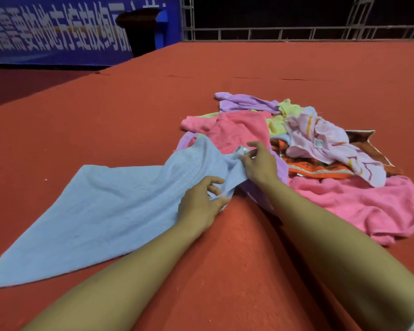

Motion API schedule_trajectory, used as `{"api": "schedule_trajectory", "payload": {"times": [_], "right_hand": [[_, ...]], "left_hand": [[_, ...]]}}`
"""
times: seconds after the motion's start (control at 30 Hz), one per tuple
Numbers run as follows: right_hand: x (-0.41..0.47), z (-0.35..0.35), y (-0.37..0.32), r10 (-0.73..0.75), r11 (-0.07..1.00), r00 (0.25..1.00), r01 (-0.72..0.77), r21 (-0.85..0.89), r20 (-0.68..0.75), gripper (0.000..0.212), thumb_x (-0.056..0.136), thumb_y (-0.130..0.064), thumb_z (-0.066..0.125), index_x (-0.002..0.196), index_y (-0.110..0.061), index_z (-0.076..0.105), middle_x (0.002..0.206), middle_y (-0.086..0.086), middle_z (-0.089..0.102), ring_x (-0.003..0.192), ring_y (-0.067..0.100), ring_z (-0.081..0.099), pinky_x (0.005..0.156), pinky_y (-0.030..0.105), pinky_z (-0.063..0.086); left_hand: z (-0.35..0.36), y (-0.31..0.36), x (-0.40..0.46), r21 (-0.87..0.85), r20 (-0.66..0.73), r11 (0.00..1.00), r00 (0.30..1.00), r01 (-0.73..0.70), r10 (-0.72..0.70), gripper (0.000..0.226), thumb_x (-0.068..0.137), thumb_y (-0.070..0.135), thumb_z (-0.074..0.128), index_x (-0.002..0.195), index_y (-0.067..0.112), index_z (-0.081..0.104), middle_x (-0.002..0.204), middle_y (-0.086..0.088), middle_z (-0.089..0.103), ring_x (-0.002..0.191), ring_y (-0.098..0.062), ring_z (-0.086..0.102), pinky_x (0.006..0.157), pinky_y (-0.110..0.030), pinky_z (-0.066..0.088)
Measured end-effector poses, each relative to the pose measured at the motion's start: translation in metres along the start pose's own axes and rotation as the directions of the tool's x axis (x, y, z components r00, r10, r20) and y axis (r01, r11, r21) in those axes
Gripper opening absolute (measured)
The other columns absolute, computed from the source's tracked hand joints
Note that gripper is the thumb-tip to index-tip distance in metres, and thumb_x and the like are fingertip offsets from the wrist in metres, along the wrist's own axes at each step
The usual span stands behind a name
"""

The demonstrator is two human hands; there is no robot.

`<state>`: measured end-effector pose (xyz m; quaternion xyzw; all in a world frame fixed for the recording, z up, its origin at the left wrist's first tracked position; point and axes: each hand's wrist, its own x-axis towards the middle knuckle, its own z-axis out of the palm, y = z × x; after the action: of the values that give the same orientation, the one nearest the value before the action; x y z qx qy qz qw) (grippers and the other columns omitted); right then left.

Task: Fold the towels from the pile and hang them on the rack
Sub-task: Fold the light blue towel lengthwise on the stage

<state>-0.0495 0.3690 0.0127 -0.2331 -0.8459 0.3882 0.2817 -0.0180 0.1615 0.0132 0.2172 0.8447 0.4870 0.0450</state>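
Item: light blue terry towel (110,206), partly spread across the red carpeted surface (153,91). Its near corner lies flat at lower left; its far end is drawn up toward the heap, where it is bunched.

Left hand (201,204): the towel's near edge is pinched between thumb and curled fingers. Right hand (261,163): the bunched corner, where a small white label shows, is pinched at the fingertips. The hands are set close together on one short edge. Judged purpose: the edge is being found and stretched so that the towel can be laid square for its first fold.

Item: loose pile of towels (308,151), just right of the blue towel and touching it. Contents seen: a bright pink towel (239,130) uppermost near the hands, a lilac towel (244,103) at the back, a pale yellow towel (288,107), a pale pink patterned cloth (325,144), an orange-and-brown printed cloth (320,168), and a second pink towel (359,206) nearest the viewer. No container is seen; the pile rests directly on the carpet.

Rack: not identified with certainty. A grey metal lattice frame (296,32) stands at the far edge.

Progress, as judged: folding not yet begun.
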Motion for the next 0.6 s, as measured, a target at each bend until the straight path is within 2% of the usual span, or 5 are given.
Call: {"api": "schedule_trajectory", "payload": {"times": [0.17, 0.27, 0.37, 0.47, 0.6], "right_hand": [[-0.035, -0.047, -0.007, 0.182, 0.824, 0.978, -0.208, 0.527, 0.101, 0.04, 0.09, -0.004, 0.06, 0.128, -0.012, 0.055, 0.079, 0.001, 0.056, 0.073, 0.02, 0.055, 0.071, 0.039, 0.049], [-0.081, -0.087, -0.009, 0.253, 0.661, 0.951, -0.303, 0.687, 0.177, 0.044, 0.09, 0.004, 0.054, 0.129, -0.017, 0.053, 0.085, 0.004, 0.06, 0.075, 0.016, 0.058, 0.063, 0.029, 0.046], [-0.137, -0.13, -0.004, 0.294, 0.517, 0.939, -0.314, 0.796, 0.18, 0.041, 0.092, 0.006, 0.048, 0.125, -0.018, 0.054, 0.083, 0.006, 0.06, 0.069, 0.013, 0.056, 0.053, 0.022, 0.041], [-0.188, -0.171, 0.012, 0.339, 0.488, 0.932, -0.292, 0.823, 0.129, 0.042, 0.094, 0.001, 0.051, 0.13, -0.021, 0.052, 0.089, 0.001, 0.065, 0.073, 0.009, 0.059, 0.058, 0.023, 0.039], [-0.24, -0.227, 0.036, 0.406, 0.48, 0.914, -0.201, 0.854, -0.013, 0.035, 0.094, 0.002, 0.052, 0.118, -0.023, 0.057, 0.076, -0.009, 0.063, 0.067, 0.004, 0.059, 0.059, 0.018, 0.045]], "left_hand": [[-0.013, 0.018, -0.031, -0.148, 0.126, 0.985, 0.986, -0.093, 0.112, 0.043, 0.075, 0.029, 0.083, 0.106, 0.048, 0.059, 0.085, 0.02, 0.066, 0.065, -0.008, 0.058, 0.071, -0.029, 0.053], [-0.018, 0.03, -0.063, -0.202, 0.235, 0.975, 0.962, -0.095, 0.142, 0.045, 0.075, 0.018, 0.084, 0.111, 0.035, 0.063, 0.077, 0.018, 0.064, 0.06, -0.005, 0.05, 0.067, -0.019, 0.047], [-0.019, 0.041, -0.104, -0.236, 0.364, 0.968, 0.916, -0.082, 0.166, 0.044, 0.074, 0.008, 0.084, 0.108, 0.029, 0.065, 0.074, 0.018, 0.064, 0.058, -0.004, 0.045, 0.064, -0.016, 0.043], [-0.017, 0.048, -0.142, -0.196, 0.478, 0.975, 0.857, -0.108, 0.192, 0.044, 0.072, 0.009, 0.084, 0.106, 0.031, 0.066, 0.077, 0.014, 0.065, 0.057, -0.003, 0.044, 0.064, -0.015, 0.042], [-0.014, 0.051, -0.181, -0.032, 0.656, 0.977, 0.733, -0.209, 0.178, 0.044, 0.072, 0.021, 0.083, 0.108, 0.039, 0.064, 0.084, 0.015, 0.068, 0.06, -0.003, 0.049, 0.067, -0.019, 0.048]]}}
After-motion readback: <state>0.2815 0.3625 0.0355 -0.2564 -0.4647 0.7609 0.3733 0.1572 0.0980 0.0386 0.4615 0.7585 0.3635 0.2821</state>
